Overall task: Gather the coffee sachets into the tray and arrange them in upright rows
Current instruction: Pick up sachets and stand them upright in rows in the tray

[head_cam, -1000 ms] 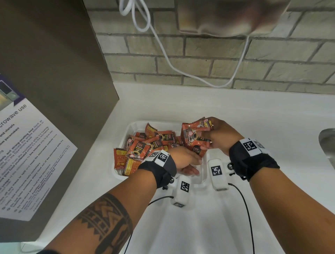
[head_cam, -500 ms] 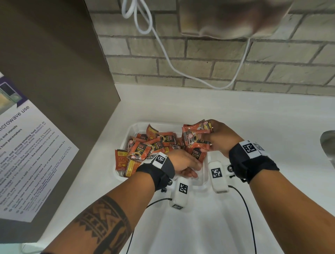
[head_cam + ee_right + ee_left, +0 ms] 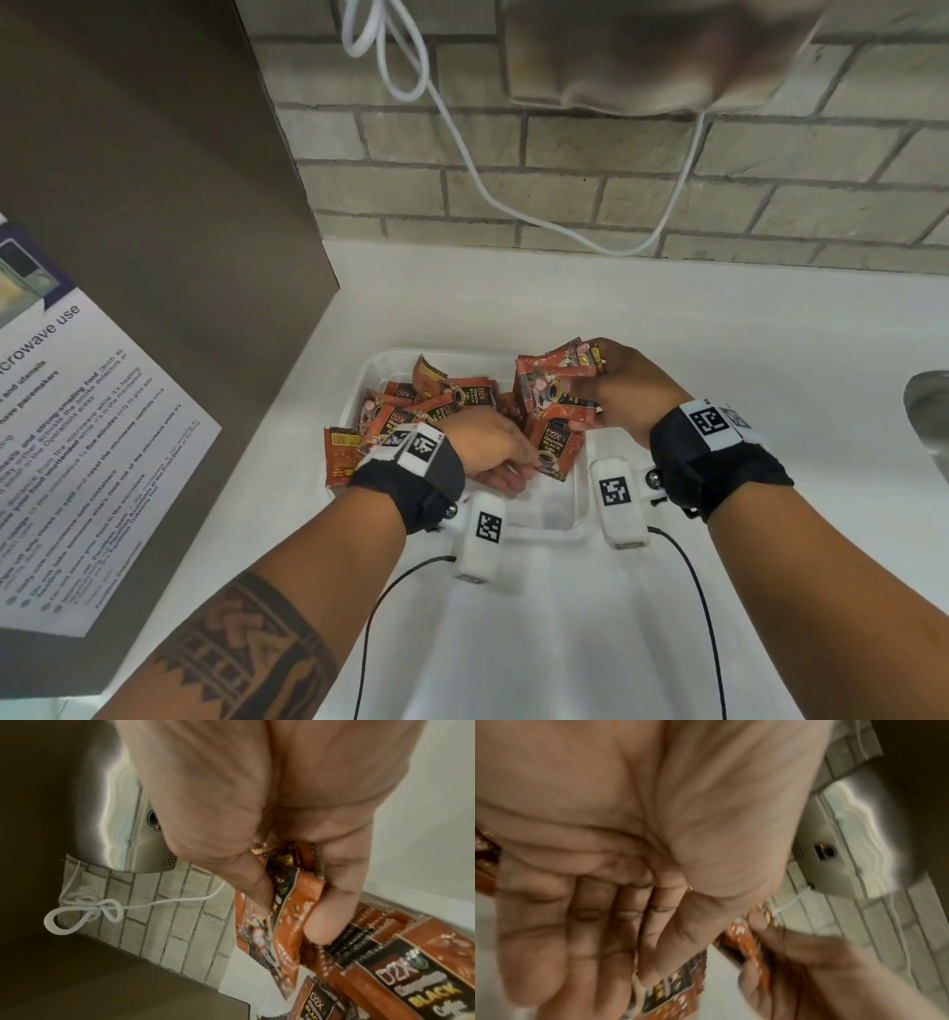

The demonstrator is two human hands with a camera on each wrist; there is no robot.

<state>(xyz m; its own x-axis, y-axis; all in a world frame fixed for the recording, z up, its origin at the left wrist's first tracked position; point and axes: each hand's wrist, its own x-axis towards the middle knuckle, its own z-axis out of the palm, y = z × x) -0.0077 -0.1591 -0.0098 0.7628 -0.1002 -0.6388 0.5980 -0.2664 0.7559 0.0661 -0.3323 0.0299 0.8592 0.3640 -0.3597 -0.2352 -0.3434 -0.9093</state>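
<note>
Head view: right hand (image 3: 624, 390) fingers clutch sachets (image 3: 552, 395); left hand (image 3: 488, 447) fingers straight, touching one; microwave (image 3: 154, 257) beside tray (image 3: 560, 524).

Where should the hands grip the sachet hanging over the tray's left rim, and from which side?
Probably by its outer end. That sachet lies draped across the tray rim with its lower end outside over the counter, so that end looks free. Come in from the left, outside the tray, and pinch the flat faces. The left hand is nearest; the right hand already holds a bundle.
</note>
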